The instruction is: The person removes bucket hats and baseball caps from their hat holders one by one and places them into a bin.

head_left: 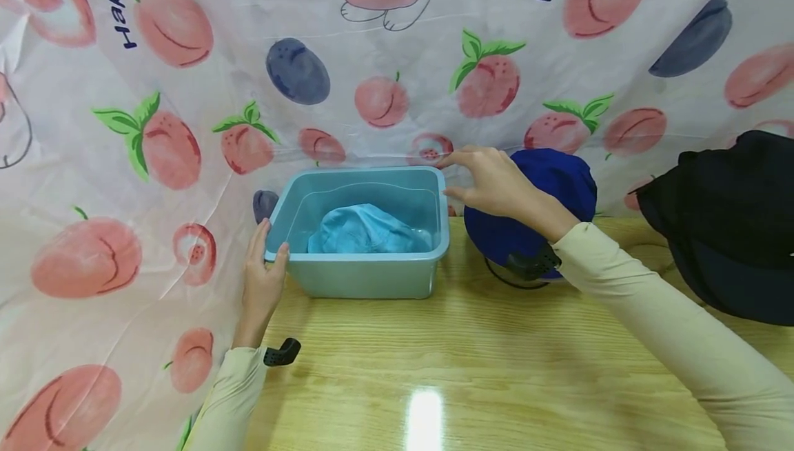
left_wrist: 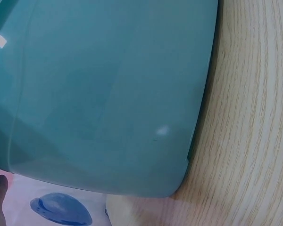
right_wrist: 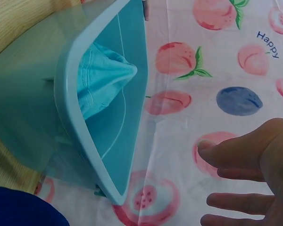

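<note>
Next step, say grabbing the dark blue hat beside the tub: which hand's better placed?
Right, probably. In the head view, the right hand overlaps the dark blue hat and appears to hold nothing. The left hand is at the tub's left side, with the tub between it and the hat.

The basin (head_left: 366, 277) is light blue, the hat (head_left: 366, 230) turquoise, the backdrop (head_left: 409, 51) fruit-printed.
</note>
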Available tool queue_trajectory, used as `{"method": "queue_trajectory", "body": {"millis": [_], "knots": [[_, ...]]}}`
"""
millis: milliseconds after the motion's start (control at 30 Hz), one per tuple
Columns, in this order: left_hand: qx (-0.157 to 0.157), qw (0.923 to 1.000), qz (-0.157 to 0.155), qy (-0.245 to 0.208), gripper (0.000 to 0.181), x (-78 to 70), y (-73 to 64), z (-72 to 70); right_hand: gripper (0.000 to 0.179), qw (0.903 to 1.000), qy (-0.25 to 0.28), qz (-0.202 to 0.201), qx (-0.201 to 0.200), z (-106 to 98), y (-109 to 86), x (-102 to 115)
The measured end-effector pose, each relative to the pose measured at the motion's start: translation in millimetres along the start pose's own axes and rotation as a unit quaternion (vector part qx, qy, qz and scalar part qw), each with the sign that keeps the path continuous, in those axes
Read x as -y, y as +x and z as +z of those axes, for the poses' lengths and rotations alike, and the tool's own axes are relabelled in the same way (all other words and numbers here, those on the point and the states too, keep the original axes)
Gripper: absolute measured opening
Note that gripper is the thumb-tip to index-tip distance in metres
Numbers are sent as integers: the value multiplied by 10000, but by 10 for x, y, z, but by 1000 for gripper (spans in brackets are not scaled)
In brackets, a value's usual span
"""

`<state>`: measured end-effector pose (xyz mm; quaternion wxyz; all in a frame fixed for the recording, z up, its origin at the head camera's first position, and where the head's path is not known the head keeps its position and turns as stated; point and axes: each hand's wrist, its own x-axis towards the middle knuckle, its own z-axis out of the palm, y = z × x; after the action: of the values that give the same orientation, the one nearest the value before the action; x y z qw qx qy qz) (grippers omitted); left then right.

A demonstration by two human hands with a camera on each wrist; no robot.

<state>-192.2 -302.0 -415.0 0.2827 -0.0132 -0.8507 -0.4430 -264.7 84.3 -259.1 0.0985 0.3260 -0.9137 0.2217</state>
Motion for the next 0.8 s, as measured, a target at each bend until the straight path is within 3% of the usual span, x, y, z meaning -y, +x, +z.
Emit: {"method": "queue_trajectory", "body": {"millis": [333, 800], "knots": [[-133, 9998, 170, -12, 57, 20, 14, 16, 43, 9998, -163, 110, 32, -147, -50, -70], [-50, 10000, 12, 15, 58, -26, 3, 28, 45, 9995, -200, 221, 104, -306, -136, -226]]}}
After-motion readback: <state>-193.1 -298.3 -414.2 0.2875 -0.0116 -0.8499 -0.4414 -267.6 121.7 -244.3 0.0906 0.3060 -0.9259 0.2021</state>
